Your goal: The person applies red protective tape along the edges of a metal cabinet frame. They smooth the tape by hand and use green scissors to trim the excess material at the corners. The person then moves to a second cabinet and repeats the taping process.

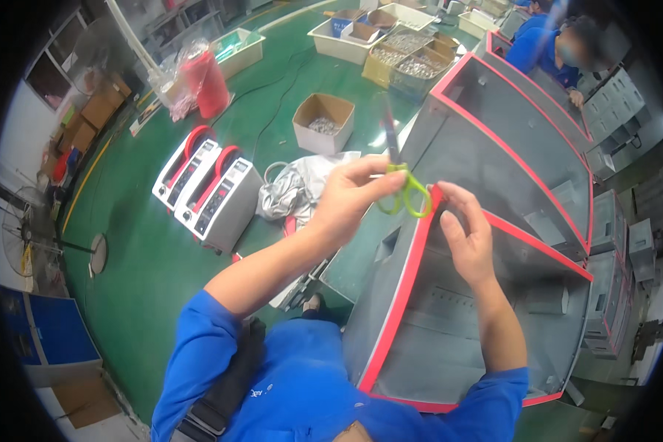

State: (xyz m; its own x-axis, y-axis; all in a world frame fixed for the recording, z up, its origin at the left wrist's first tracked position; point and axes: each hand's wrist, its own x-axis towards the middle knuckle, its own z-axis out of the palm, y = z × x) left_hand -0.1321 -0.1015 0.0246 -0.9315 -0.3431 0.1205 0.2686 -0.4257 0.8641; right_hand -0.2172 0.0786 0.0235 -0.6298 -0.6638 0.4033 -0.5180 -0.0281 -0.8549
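Observation:
A pair of scissors (400, 183) with yellow-green handles is gripped in my left hand (357, 193), its dark blades pointing up and away, a little blurred. At the near corner of a grey metal cabinet (379, 295), my right hand (464, 234) bends its fingers over the red strip (411, 272) that runs along the open front edge. Thumb and fingertips are close together at the strip's corner, where the scissor handles come very near. Whether a loose strip end lies between those fingers is hidden.
More red-edged grey cabinets (486, 155) stand ahead. Left on the green floor are two white machines with red rolls (217, 195), a carton of small metal parts (324, 121) and crumpled grey plastic (295, 188). A person in blue (545, 55) works at the far right.

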